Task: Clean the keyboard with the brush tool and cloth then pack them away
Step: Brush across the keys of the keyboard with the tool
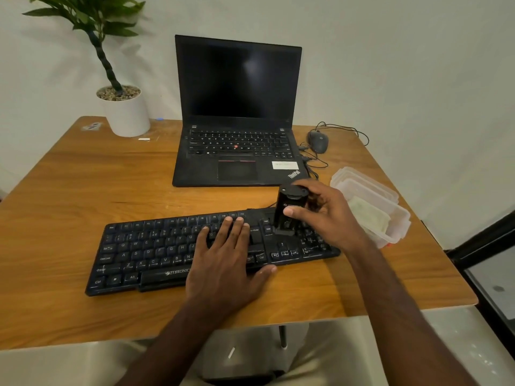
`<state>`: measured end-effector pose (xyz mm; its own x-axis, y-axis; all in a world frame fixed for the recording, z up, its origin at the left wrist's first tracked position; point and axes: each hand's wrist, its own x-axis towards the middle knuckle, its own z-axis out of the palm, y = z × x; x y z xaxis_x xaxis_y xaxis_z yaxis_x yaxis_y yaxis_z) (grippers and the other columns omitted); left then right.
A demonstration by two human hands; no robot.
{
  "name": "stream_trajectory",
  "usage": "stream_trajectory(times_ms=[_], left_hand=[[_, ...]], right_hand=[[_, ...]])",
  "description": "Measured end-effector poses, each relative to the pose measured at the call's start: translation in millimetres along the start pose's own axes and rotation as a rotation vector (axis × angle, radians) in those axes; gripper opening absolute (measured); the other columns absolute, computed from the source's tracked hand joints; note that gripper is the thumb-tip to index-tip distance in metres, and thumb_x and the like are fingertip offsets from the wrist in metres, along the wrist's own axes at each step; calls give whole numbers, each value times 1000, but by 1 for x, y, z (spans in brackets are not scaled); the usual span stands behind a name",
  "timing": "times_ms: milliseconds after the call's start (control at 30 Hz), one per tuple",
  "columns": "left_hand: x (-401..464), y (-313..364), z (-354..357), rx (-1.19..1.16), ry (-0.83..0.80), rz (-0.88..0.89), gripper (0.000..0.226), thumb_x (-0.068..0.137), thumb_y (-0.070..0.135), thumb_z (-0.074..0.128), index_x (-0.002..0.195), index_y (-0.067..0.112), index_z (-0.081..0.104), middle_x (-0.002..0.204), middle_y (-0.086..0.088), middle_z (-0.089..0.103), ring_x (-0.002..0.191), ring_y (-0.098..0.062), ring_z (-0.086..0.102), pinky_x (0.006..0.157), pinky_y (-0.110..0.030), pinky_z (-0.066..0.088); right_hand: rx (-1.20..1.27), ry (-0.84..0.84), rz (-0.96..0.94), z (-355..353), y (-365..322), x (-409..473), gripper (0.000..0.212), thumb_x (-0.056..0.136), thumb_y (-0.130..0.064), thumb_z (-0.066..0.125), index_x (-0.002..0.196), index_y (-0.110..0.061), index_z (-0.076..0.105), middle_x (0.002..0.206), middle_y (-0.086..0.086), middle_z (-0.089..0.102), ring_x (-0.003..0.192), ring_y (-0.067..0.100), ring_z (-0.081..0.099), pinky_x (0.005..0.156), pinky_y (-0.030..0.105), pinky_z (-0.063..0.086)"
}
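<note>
Centrally, on the brown wood-grain table top (83, 196): one black full-size corded keyboard (156, 252), lying slightly askew with its right end farther from the near edge.

Left hand (225, 263): flat, fingers straight, pressing palm-down on the right-of-centre keys, thumb reaching over the near edge of the keyboard.

Right hand (326, 215): curled round a black cylindrical brush tool (289, 210), thumb on its near face and fingers behind. Tool stands upright, its lower end touching the keys at the right part of the keyboard, between the main block and the number pad.

Right of the keyboard, near the table's right edge: a clear plastic lidded storage box (390, 215), its lid open. Pale folded cloth (367, 215) lies inside.

Far centre: open black laptop (237, 112), screen dark, white sticker on the palm rest.

Far right, beside the laptop: dark grey wired mouse (317, 141), cable looping behind it.

Far left: white round pot (126, 112) filled with pebbles, holding a green leafy plant (89, 15). Small white object (144, 139) just near of the pot; what it is cannot be told.
</note>
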<state>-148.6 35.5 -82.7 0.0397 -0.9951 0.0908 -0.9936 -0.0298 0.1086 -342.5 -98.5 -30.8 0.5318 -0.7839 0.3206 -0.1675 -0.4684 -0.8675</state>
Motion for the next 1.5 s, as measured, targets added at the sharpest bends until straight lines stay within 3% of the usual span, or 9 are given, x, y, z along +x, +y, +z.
stream_trajectory(times_ms=[133,233,400,567,800,933,1067,1400,1500], left_hand=[[0,0,0,-6,3,-2,104,83,89,9,157,17,23,165,-3,17,153,-20,7,121,-56,9],[0,0,0,-6,4,-3,103,84,88,10,156,16,25,164,-4,20,153,-21,10,120,-56,10],[0,0,0,0,16,-3,103,84,88,12,155,15,30,163,-4,24,152,-22,14,119,-57,14],[0,0,0,1,25,-1,104,84,88,11,156,16,26,164,-4,21,153,-20,11,120,-55,11],[-3,-16,-4,1,47,9,103,84,89,15,152,15,38,159,-4,35,149,-20,26,119,-54,22],[-6,-37,-6,30,91,45,99,84,87,22,144,14,50,151,-5,48,141,-22,41,113,-56,33],[-7,-26,-11,22,96,29,106,79,92,25,140,12,54,150,-8,48,143,-25,38,115,-59,23],[10,12,5,-9,49,-15,103,84,89,14,150,15,41,159,-6,34,150,-24,24,117,-61,19],[9,9,7,-7,52,-4,99,86,87,17,149,14,42,158,-6,37,149,-24,26,116,-60,21]], right_hand=[[-60,15,13,2,8,-11,40,85,-27,83,122,-26,69,111,-4,73,102,24,70,87,55,58],[-49,32,24,-7,11,-19,43,83,-38,81,121,-20,70,109,0,74,99,30,71,84,58,58],[75,89,34,-6,8,-23,39,84,-20,83,117,-5,69,104,3,74,96,24,72,81,40,61],[-25,98,37,0,11,-18,39,86,-19,82,123,-18,68,111,-3,73,104,23,71,87,48,61],[95,59,54,2,12,-25,37,86,-15,80,119,-9,67,107,0,72,101,22,71,82,34,61],[117,196,21,-10,13,-27,39,84,-20,80,118,-7,67,104,-2,73,100,18,71,83,32,58],[137,340,-38,-24,9,-18,36,86,-14,79,118,-1,65,100,-6,74,98,16,71,83,29,58],[75,6,39,6,10,-9,38,85,-9,81,120,-17,69,107,-11,73,101,8,69,81,18,53],[27,-69,50,-11,13,-8,37,85,-14,82,119,-19,70,109,-7,74,101,16,68,82,27,53]])
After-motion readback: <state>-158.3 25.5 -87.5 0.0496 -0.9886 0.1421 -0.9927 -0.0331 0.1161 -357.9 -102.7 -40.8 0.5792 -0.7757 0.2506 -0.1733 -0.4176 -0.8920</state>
